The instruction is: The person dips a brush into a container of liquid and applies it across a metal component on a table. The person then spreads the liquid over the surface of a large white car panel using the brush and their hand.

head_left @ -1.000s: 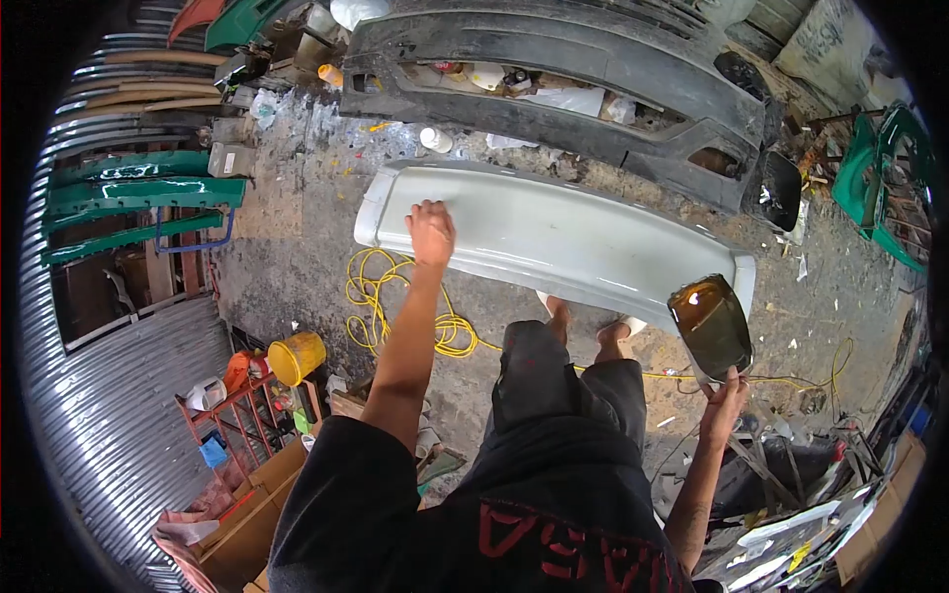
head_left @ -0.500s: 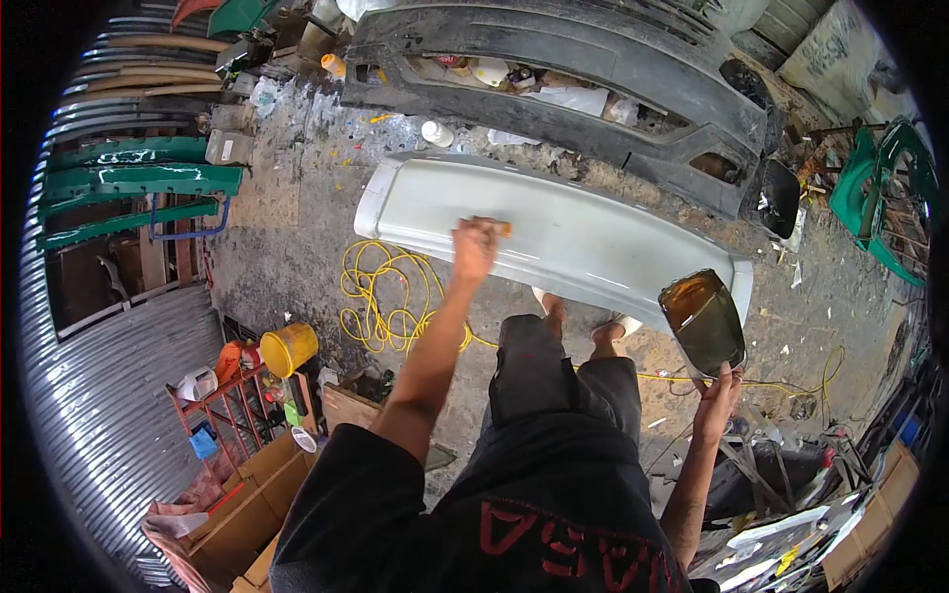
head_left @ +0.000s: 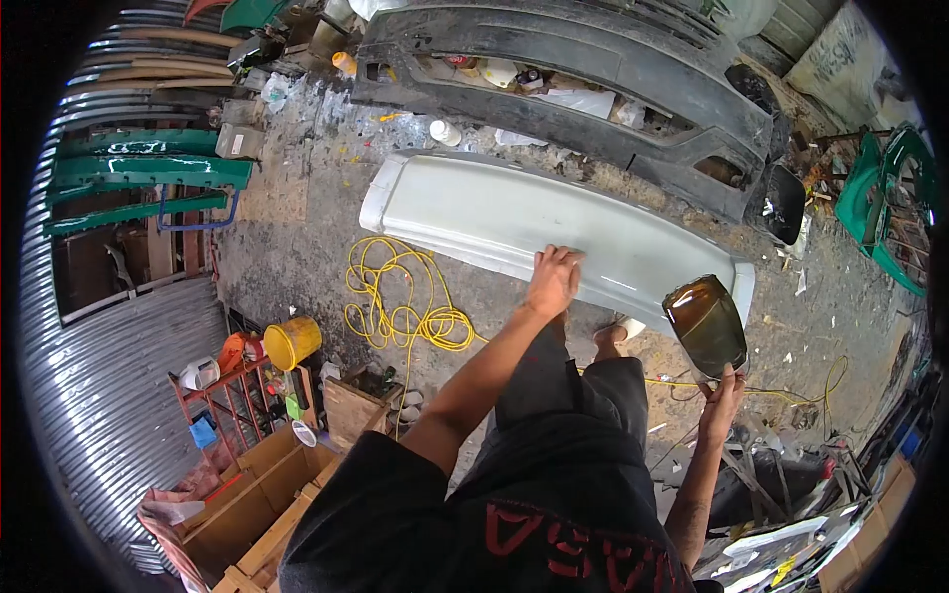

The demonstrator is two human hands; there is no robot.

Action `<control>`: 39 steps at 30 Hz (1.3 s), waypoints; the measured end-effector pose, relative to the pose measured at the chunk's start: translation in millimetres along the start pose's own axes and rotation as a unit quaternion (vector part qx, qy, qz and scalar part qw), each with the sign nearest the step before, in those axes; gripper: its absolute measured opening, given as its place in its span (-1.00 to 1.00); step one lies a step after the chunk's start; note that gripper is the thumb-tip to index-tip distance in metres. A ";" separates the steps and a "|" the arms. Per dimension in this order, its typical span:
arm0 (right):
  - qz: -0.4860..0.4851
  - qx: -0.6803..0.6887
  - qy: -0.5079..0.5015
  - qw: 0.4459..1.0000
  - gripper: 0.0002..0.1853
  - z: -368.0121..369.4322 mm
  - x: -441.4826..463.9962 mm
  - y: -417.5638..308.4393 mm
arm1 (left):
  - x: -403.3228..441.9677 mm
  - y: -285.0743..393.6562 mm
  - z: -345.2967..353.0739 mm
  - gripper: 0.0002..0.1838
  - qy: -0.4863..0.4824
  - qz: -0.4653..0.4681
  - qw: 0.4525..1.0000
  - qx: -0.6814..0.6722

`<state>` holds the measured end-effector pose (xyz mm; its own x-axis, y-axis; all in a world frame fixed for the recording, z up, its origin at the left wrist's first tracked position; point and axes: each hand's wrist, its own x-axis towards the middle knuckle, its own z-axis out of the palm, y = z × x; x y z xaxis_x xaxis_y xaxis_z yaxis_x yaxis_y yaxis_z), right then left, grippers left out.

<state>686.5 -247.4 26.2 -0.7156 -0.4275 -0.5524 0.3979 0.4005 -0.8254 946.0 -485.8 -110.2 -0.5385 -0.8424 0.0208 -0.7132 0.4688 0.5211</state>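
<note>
A long pale grey-white car bumper (head_left: 494, 203) lies across the floor in front of me. Near its closer edge, my left hand (head_left: 556, 284) presses down with bent, closed fingers. The small orange block that stuck out of these fingers a moment ago is now hidden beneath them. At the bumper's right end, my right hand (head_left: 724, 395) grips the near rim of a cut-open plastic container (head_left: 706, 326), tilted toward me, with brownish liquid inside.
A large dark bumper (head_left: 563, 74) lies behind the pale one. Coiled yellow hose (head_left: 435, 326) is on the floor at left. Beyond it stand a yellow bucket (head_left: 292, 342) and a cardboard box (head_left: 252, 504). A white bottle (head_left: 446, 132) lies between the bumpers; green parts (head_left: 148, 174) hang at left.
My left hand has slid right and toward me along the pale bumper, and the orange block has gone out of sight. My right hand still holds the container, hardly moved.
</note>
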 end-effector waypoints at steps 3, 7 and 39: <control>0.001 -0.013 0.009 1.000 -0.50 -12.6 7.3 3.5 | 11.3 -12.0 -9.7 -0.86 0.025 -0.055 0.997 -0.042; -0.001 -0.002 -0.005 1.000 -0.49 -21.2 10.8 -0.9 | 10.8 -108.6 -24.1 -0.92 0.116 -0.127 0.985 -0.029; -0.046 -0.059 -0.137 0.988 -0.47 -80.7 78.8 8.9 | 6.0 92.5 -21.1 -0.89 0.109 -0.070 0.959 -0.254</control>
<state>587.3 -212.2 -15.3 -0.5566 -0.6638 -0.4996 0.2566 0.4347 -0.8633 886.2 -453.1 -43.9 -0.3072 -0.9491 0.0697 -0.4318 0.2043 0.8785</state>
